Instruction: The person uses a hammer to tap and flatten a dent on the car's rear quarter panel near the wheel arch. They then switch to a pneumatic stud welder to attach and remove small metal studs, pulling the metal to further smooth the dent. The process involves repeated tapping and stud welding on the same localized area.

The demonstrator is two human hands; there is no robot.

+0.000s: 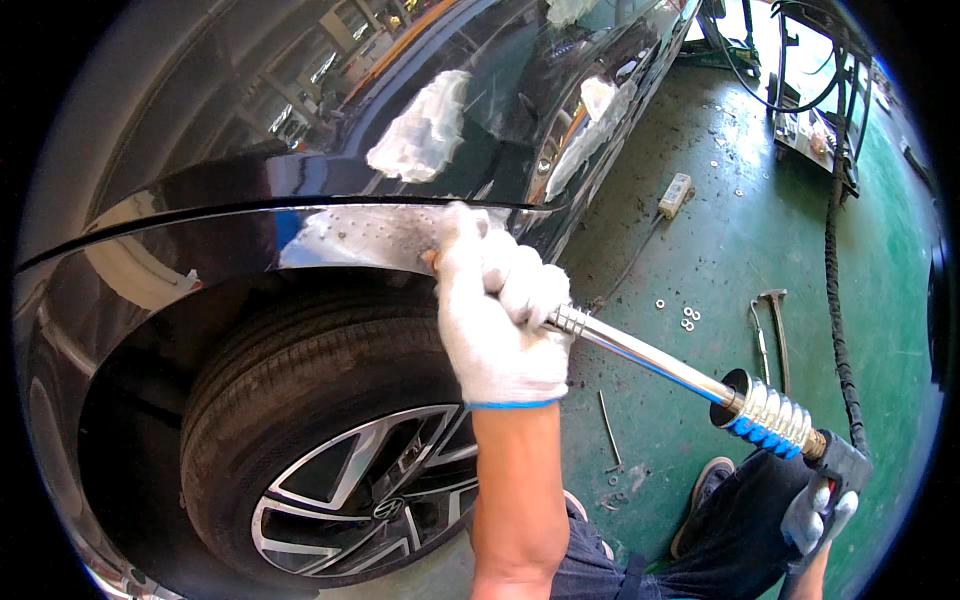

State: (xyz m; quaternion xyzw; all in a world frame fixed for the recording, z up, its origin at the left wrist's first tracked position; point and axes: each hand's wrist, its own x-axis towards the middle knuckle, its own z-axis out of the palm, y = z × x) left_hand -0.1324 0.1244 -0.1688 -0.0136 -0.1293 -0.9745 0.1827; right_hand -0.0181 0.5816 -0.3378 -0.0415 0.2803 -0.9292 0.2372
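Observation:
My left hand (505, 325), in a white knit glove, is closed round the front end of a chrome slide hammer dent puller (650, 352). Its tip is hidden by the glove, close against the bare metal patch (365, 235) on the dark fender above the wheel. The patch is dotted with small marks. At the lower right, my gloved right hand (808, 515) grips the black handle (845, 463) at the tool's other end. The sliding weight (775, 413), ribbed and silvery, sits near that handle. A thick black cable (838, 290) runs up from the handle.
Below the fender are a tire (300, 400) and alloy wheel (370, 500). Pale filler (425, 125) covers spots on the door. On the green floor lie a power strip (676, 195), several washers (690, 318), a hammer (778, 340) and a thin rod (609, 430). A wheeled cart (815, 130) stands farther back.

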